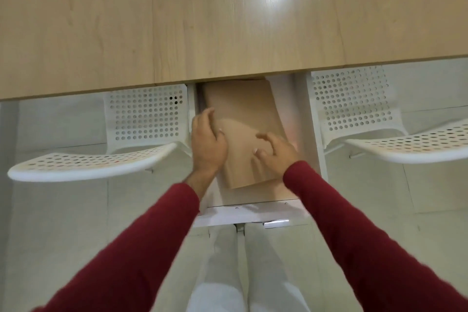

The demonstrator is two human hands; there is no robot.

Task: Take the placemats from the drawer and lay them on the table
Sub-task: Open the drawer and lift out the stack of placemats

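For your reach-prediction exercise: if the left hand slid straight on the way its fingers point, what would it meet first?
Probably the underside of the table. The left hand points deeper into the open drawer, along the left edge of the placemats. The drawer's back is hidden, so depth is unclear.

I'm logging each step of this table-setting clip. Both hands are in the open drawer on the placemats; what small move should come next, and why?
Probably lift the top placemat up and toward the body, out of the drawer. Its near edge already sits raised and skewed off the stack, the left hand is at its left edge, the right hand rests on top, and the table shows bare wood.
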